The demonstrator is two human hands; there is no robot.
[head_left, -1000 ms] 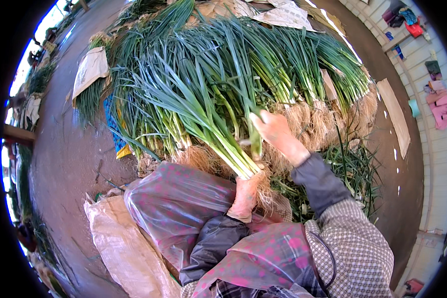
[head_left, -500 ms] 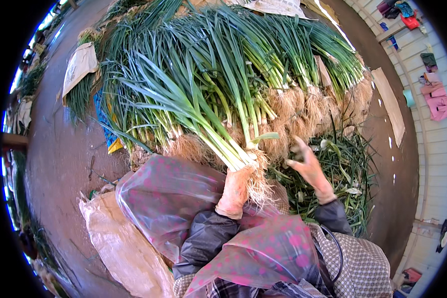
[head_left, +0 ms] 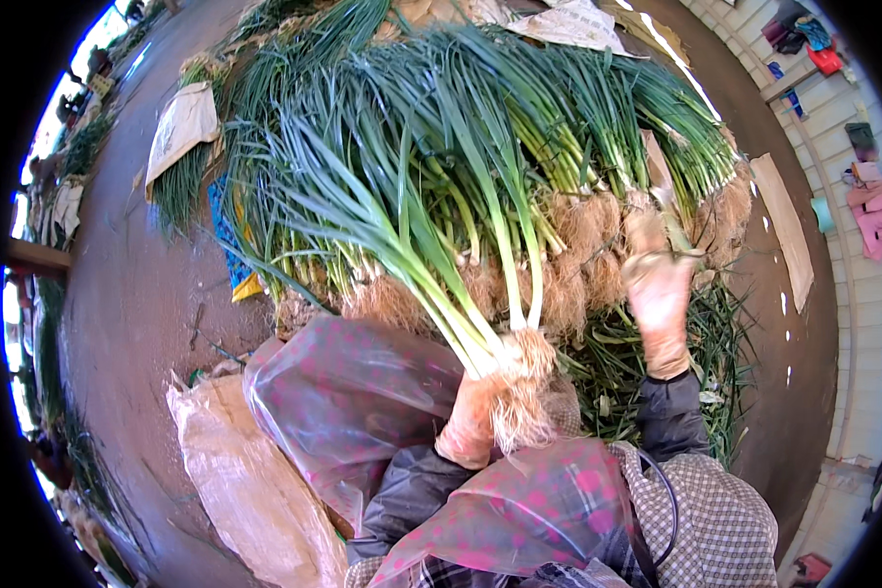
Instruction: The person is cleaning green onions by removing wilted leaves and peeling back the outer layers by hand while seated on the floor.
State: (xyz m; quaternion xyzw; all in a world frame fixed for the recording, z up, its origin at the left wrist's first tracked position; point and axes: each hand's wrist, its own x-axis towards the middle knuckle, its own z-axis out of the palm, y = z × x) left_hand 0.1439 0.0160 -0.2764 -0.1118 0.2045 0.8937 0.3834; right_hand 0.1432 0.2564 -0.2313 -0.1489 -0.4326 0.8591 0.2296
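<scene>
Green and white, the bunch of long onions (head_left: 448,312) is in your left hand (head_left: 468,419), at the front of the large onion pile (head_left: 568,147). Your left fingers are clamped around the pale lower stems, just above the roots (head_left: 521,416). The bunch tilts: its roots hang over your lap, and its leaves fan up and to the left, across the front of the pile. Two of its stems stand nearly upright, apart from the others, at the right side of the bunch.

Your right hand (head_left: 658,299) is well apart from the left, raised over the leaf trimmings (head_left: 606,374) and near the root ends at the right of the pile. It is blurred, with a pale green strip (head_left: 674,235) at the fingers. You cannot tell from this view whether those fingers are clamped on the strip or apart.

Note the surroundings. A translucent plastic apron (head_left: 363,387) with pink dots covers your legs; dark cuffs (head_left: 672,416) cover both forearms. A pale woven sack (head_left: 250,480) lies beside your left leg. A blue and yellow bag (head_left: 225,230) is at the left edge of the pile — partly hidden by leaves. On the brown floor (head_left: 127,323), a flat tan strip (head_left: 782,233) lies to the right.
</scene>
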